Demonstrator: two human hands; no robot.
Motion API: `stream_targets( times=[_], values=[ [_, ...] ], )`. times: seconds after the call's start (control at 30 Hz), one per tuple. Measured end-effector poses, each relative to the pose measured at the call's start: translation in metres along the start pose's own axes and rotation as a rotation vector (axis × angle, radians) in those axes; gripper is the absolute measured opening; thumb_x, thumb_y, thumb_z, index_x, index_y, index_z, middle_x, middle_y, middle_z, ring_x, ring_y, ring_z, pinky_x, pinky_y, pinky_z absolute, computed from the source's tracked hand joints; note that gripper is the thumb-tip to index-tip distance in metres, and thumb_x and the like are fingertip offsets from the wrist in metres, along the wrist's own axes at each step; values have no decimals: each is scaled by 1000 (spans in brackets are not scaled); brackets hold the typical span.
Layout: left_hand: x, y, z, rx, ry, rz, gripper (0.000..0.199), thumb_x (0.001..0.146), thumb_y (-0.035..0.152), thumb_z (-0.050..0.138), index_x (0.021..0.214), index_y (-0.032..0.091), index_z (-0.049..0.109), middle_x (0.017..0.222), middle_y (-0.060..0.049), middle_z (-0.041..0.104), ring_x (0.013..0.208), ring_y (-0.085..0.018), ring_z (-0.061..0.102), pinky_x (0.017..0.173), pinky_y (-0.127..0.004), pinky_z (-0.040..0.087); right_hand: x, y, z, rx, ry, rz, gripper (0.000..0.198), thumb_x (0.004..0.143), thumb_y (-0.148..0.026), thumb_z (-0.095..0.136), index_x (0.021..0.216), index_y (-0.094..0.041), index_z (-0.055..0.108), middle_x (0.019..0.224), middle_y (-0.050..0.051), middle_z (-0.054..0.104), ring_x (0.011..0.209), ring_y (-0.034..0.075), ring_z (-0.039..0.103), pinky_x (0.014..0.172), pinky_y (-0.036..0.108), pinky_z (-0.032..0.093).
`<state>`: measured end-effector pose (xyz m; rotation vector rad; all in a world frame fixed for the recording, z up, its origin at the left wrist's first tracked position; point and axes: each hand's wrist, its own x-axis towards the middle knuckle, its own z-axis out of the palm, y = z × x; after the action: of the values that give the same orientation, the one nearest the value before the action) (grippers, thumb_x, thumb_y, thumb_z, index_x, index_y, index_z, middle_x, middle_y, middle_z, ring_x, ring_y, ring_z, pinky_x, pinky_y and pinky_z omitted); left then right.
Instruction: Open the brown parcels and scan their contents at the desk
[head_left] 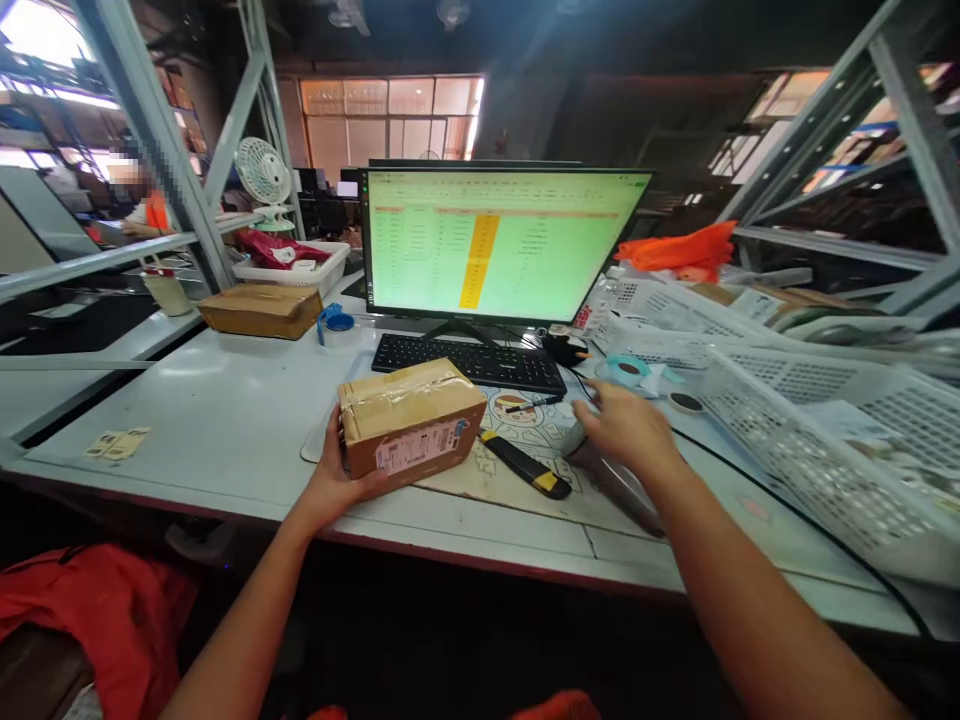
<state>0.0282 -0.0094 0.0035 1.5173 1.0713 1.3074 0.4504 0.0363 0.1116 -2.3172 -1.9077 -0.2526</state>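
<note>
My left hand grips the near left corner of a taped cardboard box, thumb along its lower front. A white printed shipping label is on the side facing me, and the box is tilted slightly over the desk mat. My right hand hovers over a grey handheld barcode scanner, its thumb and forefinger apart; its other fingers are partly hidden. Between box and scanner lies a black and yellow utility knife. A black pen rests behind the knife, in front of the keyboard.
A monitor showing a spreadsheet stands behind the keyboard. White plastic baskets crowd the right side, with a black cable alongside. Another cardboard box and a blue tape roll sit at the back left. A person is beyond the metal frame.
</note>
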Motion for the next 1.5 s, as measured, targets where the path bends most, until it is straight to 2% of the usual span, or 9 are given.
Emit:
stream_targets(
  times=[0.23,0.4,0.6,0.73,0.9,1.03,1.23,1.33,1.5],
  values=[
    [1,0,-3,38,9,16,129,73,44,93,167,34,5,167,-15,34,152,-35,39,127,-55,34,98,-44,45,34,-232,-129,52,96,-20,57,148,-14,59,136,19,67,125,27,64,103,32,48],
    [2,-6,-3,26,-6,10,129,74,47,92,167,35,4,164,-13,38,151,-34,40,125,-52,37,115,-47,63,5,-303,-69,39,101,-37,64,132,-14,67,132,16,67,122,27,65,105,47,52],
    [4,-7,-4,-7,-19,6,132,73,47,93,167,33,2,166,-14,35,151,-34,39,126,-51,35,123,-64,57,-11,-327,-80,51,103,-41,62,147,-17,56,142,16,62,126,28,63,107,51,51],
    [3,-5,-3,-45,-29,11,134,71,47,94,166,31,1,166,-16,34,152,-35,38,127,-52,33,104,-86,36,-24,-356,-185,55,99,-34,62,150,-13,56,143,22,61,128,33,62,104,45,51],
    [2,-5,-3,-30,-16,-13,135,71,47,94,167,32,0,166,-14,35,152,-35,39,128,-54,29,19,-96,21,-31,-432,-455,54,89,-43,72,139,-24,67,130,15,69,118,33,66,95,39,51],
    [4,-2,-7,-53,-41,-17,133,68,46,95,167,28,7,165,-16,37,152,-35,39,128,-52,30,-38,-87,27,-24,-382,-445,58,93,-20,56,151,-20,55,133,21,62,118,38,65,94,46,51],
    [3,3,-16,-18,-185,-88,123,64,46,97,163,21,29,154,-19,53,147,-37,46,129,-56,28,-35,-77,22,167,-336,-366,52,91,-11,48,142,-8,58,130,22,65,119,32,65,98,39,51],
    [3,7,-17,9,-220,-120,115,60,48,98,157,19,42,148,-18,59,145,-38,48,128,-55,30,-26,-71,3,422,-366,-326,50,96,-15,38,141,-15,58,111,12,72,87,19,70,74,27,56],
    [2,11,-16,2,-210,-123,110,58,48,99,152,19,49,141,-16,65,144,-38,51,128,-56,30,-28,-66,-25,936,-418,-274,40,94,-32,50,125,-18,71,66,0,57,50,12,51,43,20,42]
  ],
)
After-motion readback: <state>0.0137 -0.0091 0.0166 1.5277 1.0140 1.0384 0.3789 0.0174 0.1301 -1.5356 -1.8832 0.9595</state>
